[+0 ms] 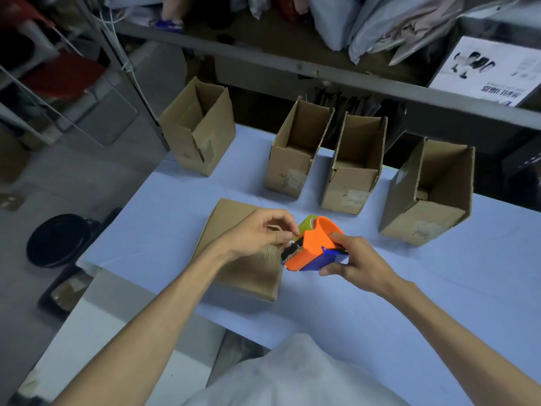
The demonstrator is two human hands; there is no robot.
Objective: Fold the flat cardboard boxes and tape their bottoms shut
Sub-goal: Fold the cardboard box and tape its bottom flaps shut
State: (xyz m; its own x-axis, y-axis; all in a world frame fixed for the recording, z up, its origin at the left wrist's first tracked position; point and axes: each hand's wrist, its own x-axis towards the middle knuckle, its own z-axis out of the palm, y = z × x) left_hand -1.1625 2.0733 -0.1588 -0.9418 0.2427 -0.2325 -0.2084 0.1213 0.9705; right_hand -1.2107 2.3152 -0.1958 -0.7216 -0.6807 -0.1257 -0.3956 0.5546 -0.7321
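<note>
Flat cardboard box lies on blue tabletop, directly beneath left grip and its forearm, printed lines on its face partly showing beside the wrist. Left grip: thumb and forefinger pinched together on tape end at the toothed black edge of the tape dispenser; the strip itself is too thin to read clearly. Right grip is clamped round the dispenser's blue handle from the right, thumb below, fingers over the orange body. The dispenser is held between the two grips, just off the flat box's right edge. Yellow-green tape roll sits in the dispenser, just beyond the left grip's fingertips. Beyond both grips, four folded boxes stand open-topped in a row: leftmost box well apart to the far left, second box and third box close together, rightmost box beyond the right grip. Metal shelf runs behind the row. Black round object on the floor, far left of the left grip.
</note>
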